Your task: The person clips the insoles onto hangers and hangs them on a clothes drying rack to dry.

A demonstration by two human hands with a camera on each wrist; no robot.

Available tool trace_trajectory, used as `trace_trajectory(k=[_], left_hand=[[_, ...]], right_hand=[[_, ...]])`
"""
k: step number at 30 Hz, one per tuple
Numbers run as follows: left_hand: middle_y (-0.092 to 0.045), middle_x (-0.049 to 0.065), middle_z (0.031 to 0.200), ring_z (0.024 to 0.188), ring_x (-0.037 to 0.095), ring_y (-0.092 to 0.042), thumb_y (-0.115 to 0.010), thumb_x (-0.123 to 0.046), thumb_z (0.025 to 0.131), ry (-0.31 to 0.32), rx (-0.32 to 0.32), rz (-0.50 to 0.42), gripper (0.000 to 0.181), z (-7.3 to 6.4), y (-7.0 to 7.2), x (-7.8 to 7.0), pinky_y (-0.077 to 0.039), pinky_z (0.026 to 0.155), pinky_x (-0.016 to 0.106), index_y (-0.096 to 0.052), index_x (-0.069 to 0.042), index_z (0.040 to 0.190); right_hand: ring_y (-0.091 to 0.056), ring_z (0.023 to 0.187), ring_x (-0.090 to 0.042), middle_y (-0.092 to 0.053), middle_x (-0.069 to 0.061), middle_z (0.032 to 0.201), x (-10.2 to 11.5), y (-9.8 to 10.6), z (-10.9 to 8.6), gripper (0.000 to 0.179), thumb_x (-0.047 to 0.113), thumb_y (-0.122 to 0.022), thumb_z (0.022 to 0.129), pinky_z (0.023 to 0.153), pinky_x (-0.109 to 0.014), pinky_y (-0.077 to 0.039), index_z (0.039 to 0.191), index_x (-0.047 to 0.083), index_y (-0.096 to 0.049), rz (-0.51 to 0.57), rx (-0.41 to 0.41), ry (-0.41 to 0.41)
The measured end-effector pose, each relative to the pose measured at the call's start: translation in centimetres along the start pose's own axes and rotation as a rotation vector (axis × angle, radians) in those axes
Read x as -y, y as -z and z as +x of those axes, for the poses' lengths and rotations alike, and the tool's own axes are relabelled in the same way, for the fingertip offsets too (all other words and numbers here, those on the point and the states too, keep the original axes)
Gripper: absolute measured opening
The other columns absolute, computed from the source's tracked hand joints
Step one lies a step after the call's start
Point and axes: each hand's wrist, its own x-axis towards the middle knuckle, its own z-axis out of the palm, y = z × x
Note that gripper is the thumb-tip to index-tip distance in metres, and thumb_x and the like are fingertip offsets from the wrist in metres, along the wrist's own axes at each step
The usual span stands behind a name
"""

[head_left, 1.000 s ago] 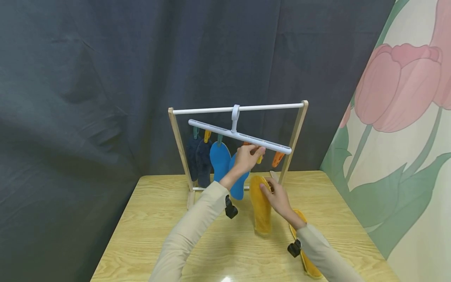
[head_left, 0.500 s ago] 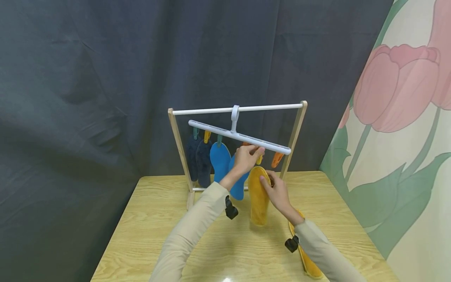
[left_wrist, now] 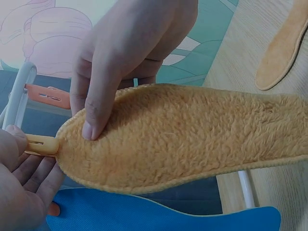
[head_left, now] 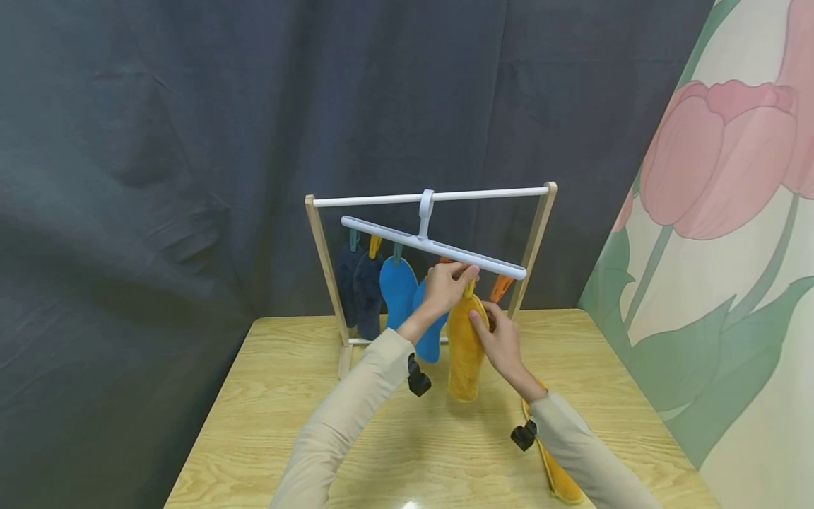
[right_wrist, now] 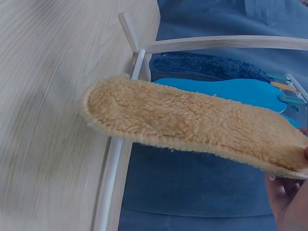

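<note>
A fuzzy yellow insole (head_left: 466, 357) hangs upright below a white hanger (head_left: 375, 230). My right hand (head_left: 501, 343) grips its upper right edge, thumb on the fleecy face in the left wrist view. Just above, my left hand (head_left: 443, 286) pinches a yellow clothespin (left_wrist: 42, 144) on the hanger. The insole's rounded top end lies right at the clothespin's mouth. Left of it, partly behind my left hand and wrist, hangs a blue insole (head_left: 429, 343). In the right wrist view the insole (right_wrist: 192, 115) stretches away from my fingers.
Another blue insole (head_left: 397, 290) and two dark blue insoles (head_left: 367, 300) hang farther left from clothespins. An orange clothespin (head_left: 501, 288) is at the hanger's right end. A wooden rack (head_left: 531, 240) carries the hanger. A second yellow insole (head_left: 559, 481) lies on the table under my right forearm.
My right hand has raised the yellow insole up and slightly left, bringing its top end to the yellow clothespin. My left hand has stayed at the clothespin.
</note>
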Motion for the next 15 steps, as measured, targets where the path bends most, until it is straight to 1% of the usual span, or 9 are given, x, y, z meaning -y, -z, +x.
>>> trace_trajectory(k=[4,8,11,15], left_hand=[[-0.073,0.003,0.081,0.066,0.010,-0.062,-0.061,-0.033,0.099,0.011,-0.004,-0.006,0.032,0.03,-0.09,0.06,-0.041,0.052,0.020,-0.077,-0.007,0.090],[-0.073,0.003,0.082,0.068,0.009,-0.063,-0.061,-0.033,0.099,0.020,0.000,-0.017,0.032,-0.01,-0.12,0.02,-0.042,0.053,0.018,-0.077,-0.007,0.091],[-0.074,0.003,0.083,0.069,0.009,-0.063,-0.060,-0.033,0.099,0.023,0.006,-0.016,0.032,-0.06,-0.06,-0.04,-0.042,0.052,0.018,-0.077,-0.007,0.092],[-0.074,0.003,0.084,0.069,0.010,-0.064,-0.060,-0.033,0.100,0.017,0.008,-0.004,0.033,-0.08,-0.01,-0.01,-0.041,0.052,0.018,-0.077,-0.007,0.093]], right_hand=[[-0.063,0.062,-0.015,-0.073,-0.020,0.092,0.15,-0.18,0.19,0.021,0.005,-0.068,0.094,0.052,-0.014,-0.045,0.111,-0.007,-0.066,-0.003,-0.018,0.010],[-0.067,0.067,-0.025,-0.072,-0.022,0.095,0.42,-0.21,0.23,0.023,0.006,-0.066,0.095,0.055,-0.012,-0.045,0.113,-0.008,-0.065,0.031,-0.019,-0.016],[-0.069,0.072,-0.030,-0.072,-0.023,0.097,0.64,-0.25,0.28,0.023,0.006,-0.065,0.096,0.057,-0.011,-0.046,0.114,-0.009,-0.064,0.058,-0.017,-0.044],[-0.068,0.074,-0.026,-0.072,-0.023,0.097,0.91,-0.33,0.47,0.023,0.006,-0.065,0.096,0.059,-0.011,-0.047,0.114,-0.009,-0.064,0.063,-0.020,-0.059]])
